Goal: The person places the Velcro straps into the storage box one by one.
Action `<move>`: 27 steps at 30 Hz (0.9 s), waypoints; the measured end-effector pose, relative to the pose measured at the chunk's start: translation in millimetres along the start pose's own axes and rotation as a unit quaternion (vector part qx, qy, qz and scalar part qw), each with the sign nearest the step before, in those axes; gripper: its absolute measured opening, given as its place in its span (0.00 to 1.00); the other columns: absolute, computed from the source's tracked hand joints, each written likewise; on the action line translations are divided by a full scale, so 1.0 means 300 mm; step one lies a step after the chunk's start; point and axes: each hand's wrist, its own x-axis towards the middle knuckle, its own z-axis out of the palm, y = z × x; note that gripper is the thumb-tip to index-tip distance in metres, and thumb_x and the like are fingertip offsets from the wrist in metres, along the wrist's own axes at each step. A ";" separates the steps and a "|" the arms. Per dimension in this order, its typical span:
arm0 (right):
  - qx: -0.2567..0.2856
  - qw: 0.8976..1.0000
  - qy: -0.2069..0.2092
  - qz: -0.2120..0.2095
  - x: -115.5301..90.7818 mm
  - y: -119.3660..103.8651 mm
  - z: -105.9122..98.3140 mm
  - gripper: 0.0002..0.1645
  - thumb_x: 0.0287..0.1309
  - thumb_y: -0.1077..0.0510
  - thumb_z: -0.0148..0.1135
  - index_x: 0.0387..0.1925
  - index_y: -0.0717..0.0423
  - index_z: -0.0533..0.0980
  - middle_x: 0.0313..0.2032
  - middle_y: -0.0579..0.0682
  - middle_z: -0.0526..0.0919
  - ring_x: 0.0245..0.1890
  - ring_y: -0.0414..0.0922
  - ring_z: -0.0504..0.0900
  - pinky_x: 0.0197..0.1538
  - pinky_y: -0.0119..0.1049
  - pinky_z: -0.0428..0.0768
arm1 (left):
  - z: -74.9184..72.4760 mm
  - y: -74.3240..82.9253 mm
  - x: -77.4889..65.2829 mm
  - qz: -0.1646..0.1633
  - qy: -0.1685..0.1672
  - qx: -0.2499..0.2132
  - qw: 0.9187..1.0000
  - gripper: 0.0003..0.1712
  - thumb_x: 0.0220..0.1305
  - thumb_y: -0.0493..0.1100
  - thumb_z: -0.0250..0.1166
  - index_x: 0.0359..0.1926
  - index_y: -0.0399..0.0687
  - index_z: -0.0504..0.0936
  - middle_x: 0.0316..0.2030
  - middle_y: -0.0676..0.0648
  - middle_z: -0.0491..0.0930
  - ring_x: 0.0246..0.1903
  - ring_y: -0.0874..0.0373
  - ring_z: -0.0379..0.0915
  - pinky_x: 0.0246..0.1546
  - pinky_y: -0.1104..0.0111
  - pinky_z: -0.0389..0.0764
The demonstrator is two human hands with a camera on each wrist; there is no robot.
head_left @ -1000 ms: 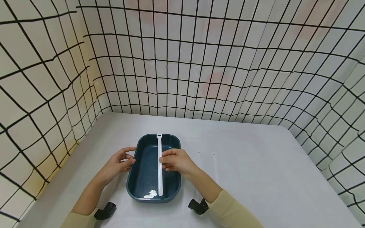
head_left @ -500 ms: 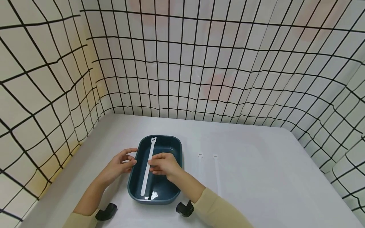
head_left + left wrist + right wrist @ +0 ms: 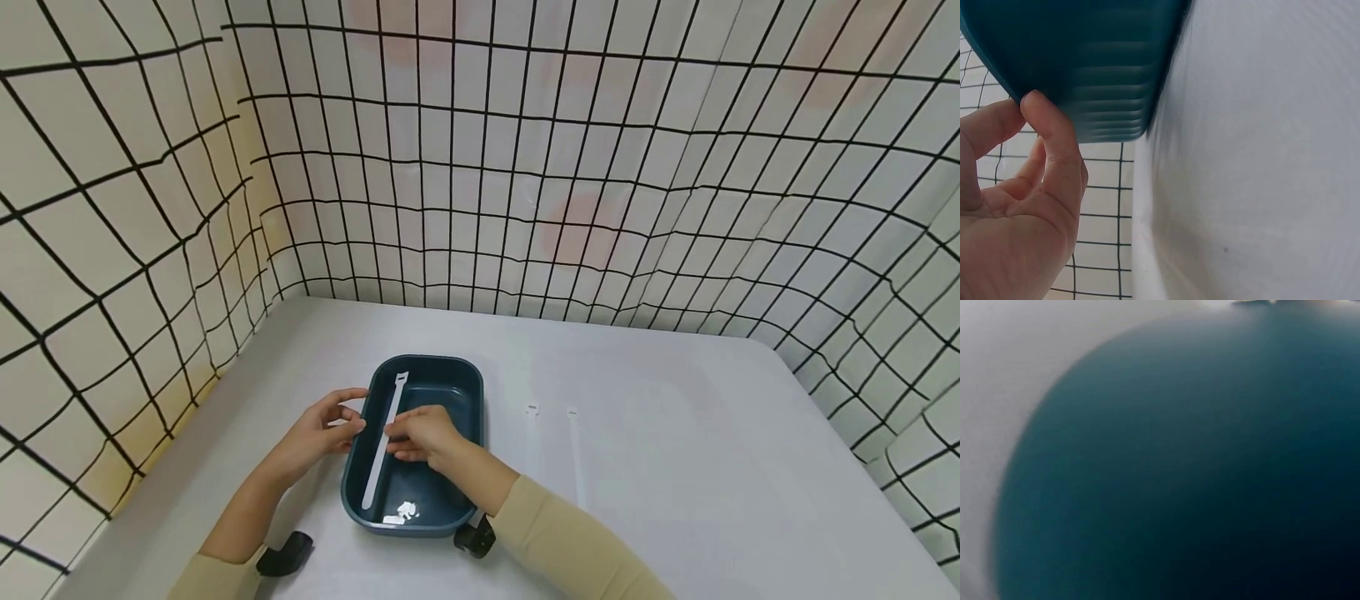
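Backdrop: a black wire grid stands in front of a pale wall with faint pinkish patches, behind and beside a white table.
White strap: inside the outline of the dark teal tray, toward its left side, lies the white strap; whether it touches the tray's floor cannot be told.
Strap from fingers: it lies directly at the fingertips of the right hand, which reaches in from the right and meets it near mid-length, across its long axis; this is the nearer hand, touching it.
Strap's direction: the slotted head points away from the person and a little right, the rounded tail toward the person and a little left; the long axis runs nearly along the tray's length, slightly slanted.
Right fingers: thumb and forefinger pinch the strap; the right wrist view is too blurred to add detail.
Left fingers: the left hand is outside the tray's left wall, thumb and forefinger apart in the head view, tips at the rim.
Right of tray: a second strap and a third strap lie on the table, side by side and apart, slotted ends away from the person.
Wrists: beige sleeves, with a black device near the left cuff.
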 end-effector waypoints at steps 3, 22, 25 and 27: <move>-0.007 1.000 0.003 0.008 0.006 0.010 0.000 0.08 0.56 0.67 0.67 0.39 0.64 0.78 0.27 0.53 0.84 0.20 0.39 0.82 0.25 0.27 0.79 | 0.006 0.000 0.002 -0.003 -0.004 -0.003 1.000 0.31 0.68 0.41 0.62 0.68 0.39 0.63 0.41 0.38 0.71 0.37 0.49 0.75 0.40 0.64 0.80; -0.098 0.995 0.030 -0.006 0.020 0.033 0.038 0.05 0.54 0.70 0.67 0.28 0.62 0.78 0.21 0.53 0.84 0.19 0.40 0.84 0.18 0.24 0.75 | -0.005 0.000 -0.004 0.006 -0.010 0.000 1.000 0.31 0.69 0.40 0.61 0.68 0.38 0.63 0.41 0.38 0.71 0.37 0.49 0.74 0.39 0.66 0.80; -0.116 0.992 0.035 -0.013 0.022 0.039 0.040 0.07 0.53 0.70 0.68 0.25 0.61 0.78 0.18 0.53 0.83 0.17 0.39 0.83 0.18 0.24 0.74 | -0.003 -0.004 -0.001 0.005 -0.009 -0.002 1.000 0.30 0.69 0.38 0.60 0.68 0.38 0.63 0.41 0.37 0.71 0.37 0.49 0.74 0.39 0.66 0.80; -0.125 0.991 0.038 -0.016 0.021 0.040 0.041 0.07 0.53 0.70 0.68 0.24 0.61 0.78 0.17 0.52 0.82 0.17 0.39 0.82 0.18 0.24 0.74 | -0.001 -0.006 0.001 0.005 -0.010 -0.003 1.000 0.29 0.69 0.38 0.60 0.68 0.38 0.63 0.41 0.37 0.72 0.37 0.48 0.74 0.39 0.66 0.80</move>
